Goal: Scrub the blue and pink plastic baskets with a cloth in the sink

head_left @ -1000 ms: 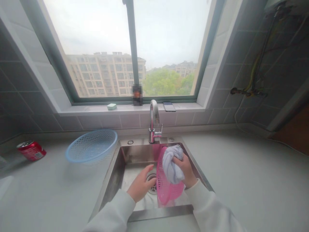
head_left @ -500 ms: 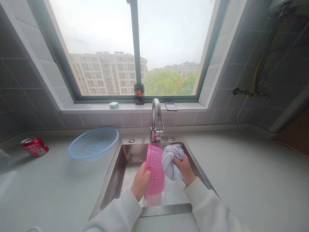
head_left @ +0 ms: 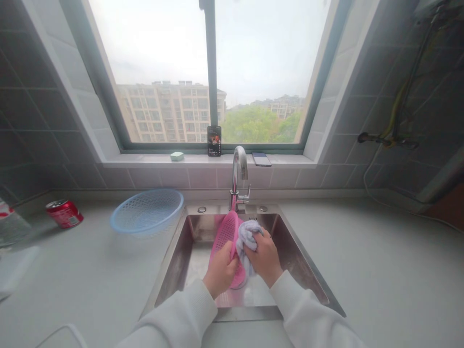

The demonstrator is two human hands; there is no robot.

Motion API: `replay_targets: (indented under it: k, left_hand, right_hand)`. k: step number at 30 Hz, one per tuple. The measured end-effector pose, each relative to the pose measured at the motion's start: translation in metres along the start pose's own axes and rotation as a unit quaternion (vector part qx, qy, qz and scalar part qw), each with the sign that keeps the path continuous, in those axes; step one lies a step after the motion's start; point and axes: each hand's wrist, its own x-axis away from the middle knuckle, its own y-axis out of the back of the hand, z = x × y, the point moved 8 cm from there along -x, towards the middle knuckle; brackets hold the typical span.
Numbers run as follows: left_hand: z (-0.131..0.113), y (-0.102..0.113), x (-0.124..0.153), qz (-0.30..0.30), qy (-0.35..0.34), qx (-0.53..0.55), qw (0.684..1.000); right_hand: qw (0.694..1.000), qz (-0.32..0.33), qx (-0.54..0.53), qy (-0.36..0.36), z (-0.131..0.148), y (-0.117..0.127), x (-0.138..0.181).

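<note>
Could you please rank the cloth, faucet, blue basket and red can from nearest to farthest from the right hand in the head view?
From the right hand:
1. Cloth, held, in the sink.
2. Chrome faucet, behind the sink.
3. Blue basket, left on counter.
4. Red can, farther left.

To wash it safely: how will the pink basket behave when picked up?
The pink plastic basket is probably light for its size: its walls are full of holes, and the left hand seems to hold it tilted. It looks fairly stiff, keeping its shape where the right hand presses a cloth against it. Wet, its smooth plastic may slip.
</note>
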Motion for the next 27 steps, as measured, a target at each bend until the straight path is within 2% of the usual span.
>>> replay_targets:
  k: [4,6,9,13,15,19,22,24,27]
  left_hand:
    - [-0.006,-0.003,-0.001,0.063,-0.014,-0.010,0.998]
    - [-0.007,-0.005,-0.001,0.087,-0.016,-0.014,0.996]
    - [-0.003,-0.004,-0.001,0.090,-0.006,-0.020,0.996]
    - [0.002,0.002,0.000,0.065,0.007,-0.034,0.997]
    - [0.001,0.004,0.002,0.068,0.015,-0.051,0.996]
    - [-0.004,0.002,0.006,0.105,0.026,-0.068,0.992]
    - [-0.009,-0.002,0.010,0.133,0.025,-0.062,0.989]
    - [-0.011,-0.002,0.010,0.133,0.025,-0.057,0.989]
    - [-0.014,0.000,0.008,0.114,0.020,-0.044,0.992]
  right_hand:
    - [0.997,-0.071,-0.031,-0.009,-0.031,0.024,-0.021]
    - [0.996,-0.084,-0.034,-0.009,-0.037,0.029,-0.023]
    - [0.998,-0.046,-0.022,0.029,-0.020,0.019,-0.012]
    - [0.991,0.032,0.008,0.129,0.020,-0.006,0.008]
    - [0.989,0.025,0.017,0.143,0.022,-0.006,0.004]
    - [0.997,-0.048,-0.016,0.059,-0.022,0.020,-0.025]
    - [0.998,-0.061,-0.026,0.012,-0.048,0.036,-0.036]
    - [0.997,-0.071,-0.021,0.029,-0.040,0.043,-0.031]
    - [0.987,-0.065,-0.013,0.145,0.009,0.038,-0.007]
